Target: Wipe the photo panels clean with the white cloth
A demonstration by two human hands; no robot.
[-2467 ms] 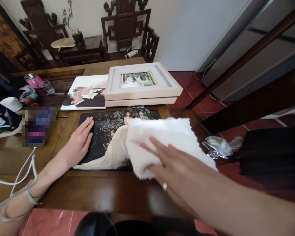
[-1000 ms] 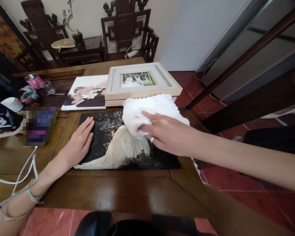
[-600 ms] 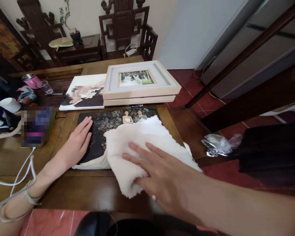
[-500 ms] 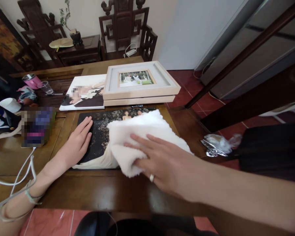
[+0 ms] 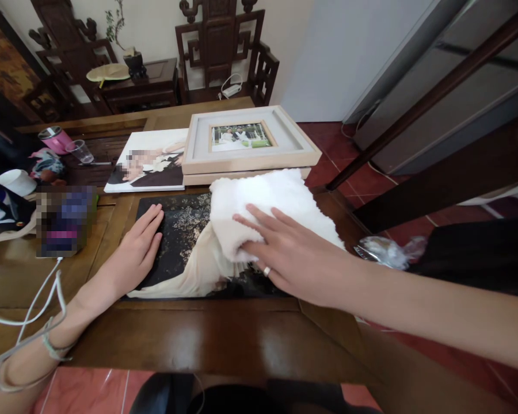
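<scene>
A dark glossy photo print (image 5: 181, 230) of a couple lies flat on the wooden table (image 5: 190, 339). My left hand (image 5: 136, 250) rests flat, fingers together, on the print's left edge. My right hand (image 5: 291, 256), with a ring on one finger, presses a white cloth (image 5: 263, 201) down on the print's upper right part. The cloth covers that corner and reaches the stack of frames behind it.
Two light wooden picture frames (image 5: 246, 144) are stacked behind the print, with another unframed photo (image 5: 149, 164) to their left. A pink cup (image 5: 54, 140), a clear glass (image 5: 81, 152), a white cable (image 5: 34, 305) and clutter sit at the left. Crumpled plastic (image 5: 388, 253) lies on the right.
My right hand has slid the cloth from the print's near edge up toward its far right corner, after several back-and-forth strokes. My left hand has stayed in place.
</scene>
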